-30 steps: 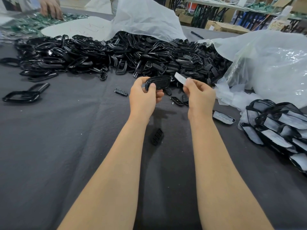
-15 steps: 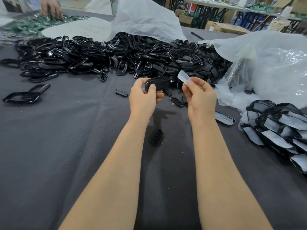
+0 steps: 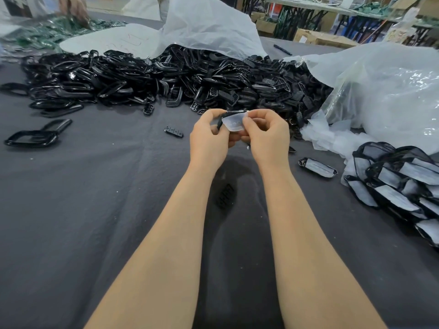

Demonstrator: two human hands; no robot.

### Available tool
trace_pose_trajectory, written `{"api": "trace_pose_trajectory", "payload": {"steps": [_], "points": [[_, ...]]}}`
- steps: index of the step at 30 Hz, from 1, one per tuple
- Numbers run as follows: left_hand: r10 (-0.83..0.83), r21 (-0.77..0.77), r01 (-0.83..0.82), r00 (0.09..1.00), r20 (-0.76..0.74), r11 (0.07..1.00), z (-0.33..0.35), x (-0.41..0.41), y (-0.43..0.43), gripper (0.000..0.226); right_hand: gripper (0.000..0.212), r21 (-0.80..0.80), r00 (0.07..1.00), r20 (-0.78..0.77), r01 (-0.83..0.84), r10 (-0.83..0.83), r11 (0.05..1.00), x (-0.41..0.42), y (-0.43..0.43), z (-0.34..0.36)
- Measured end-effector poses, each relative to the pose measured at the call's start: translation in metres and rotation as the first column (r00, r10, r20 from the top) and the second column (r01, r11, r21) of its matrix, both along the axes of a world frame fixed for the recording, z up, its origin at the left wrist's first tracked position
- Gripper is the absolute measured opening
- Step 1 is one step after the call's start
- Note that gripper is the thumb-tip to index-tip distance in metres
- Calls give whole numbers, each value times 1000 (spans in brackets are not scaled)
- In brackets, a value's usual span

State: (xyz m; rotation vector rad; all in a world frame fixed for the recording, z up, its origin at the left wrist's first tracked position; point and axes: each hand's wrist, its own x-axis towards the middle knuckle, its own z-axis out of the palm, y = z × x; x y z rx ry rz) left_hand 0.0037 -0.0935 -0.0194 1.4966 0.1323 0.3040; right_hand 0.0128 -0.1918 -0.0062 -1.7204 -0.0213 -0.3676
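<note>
Head view. A white plastic bag (image 3: 209, 27) at 12 o'clock lies open over a heap of black shells (image 3: 166, 77), which spreads from 10 to 1 o'clock. A clear plastic bag (image 3: 392, 96) sits at 2 o'clock; its contents cannot be made out. A stack of film-covered shells (image 3: 399, 181) lies at 4 o'clock.

All rest on a dark grey cloth (image 3: 83, 210). Cardboard boxes (image 3: 318, 39) stand in the room beyond. A second person's hand (image 3: 73, 8) reaches green circuit boards (image 3: 47, 32) at 11 o'clock.

At centre, the left hand (image 3: 209, 141) grips a black shell (image 3: 219, 124). At its 3 o'clock, the right hand (image 3: 268, 138) pinches a translucent film (image 3: 234, 122) lying against that shell.
</note>
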Motion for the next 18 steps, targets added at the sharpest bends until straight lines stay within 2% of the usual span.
{"api": "trace_pose_trajectory", "payload": {"steps": [5, 10, 15, 18], "points": [[-18, 0, 18, 1000, 21, 1000, -1, 1, -1, 21, 5, -82, 993, 27, 120, -118, 989, 4, 4, -5], [-54, -33, 54, 999, 5, 998, 0, 1, -1, 20, 15, 11, 986, -48, 160, -159, 987, 4, 7, -4], [-65, -60, 65, 998, -2, 996, 2, 0, -1, 18, 11, 41, 987, -19, 160, -159, 986, 5, 7, -5], [-86, -86, 84, 996, -12, 993, 3, -1, -2, 18, 13, 131, 988, -11, 153, -153, 979, 5, 8, -6]]}}
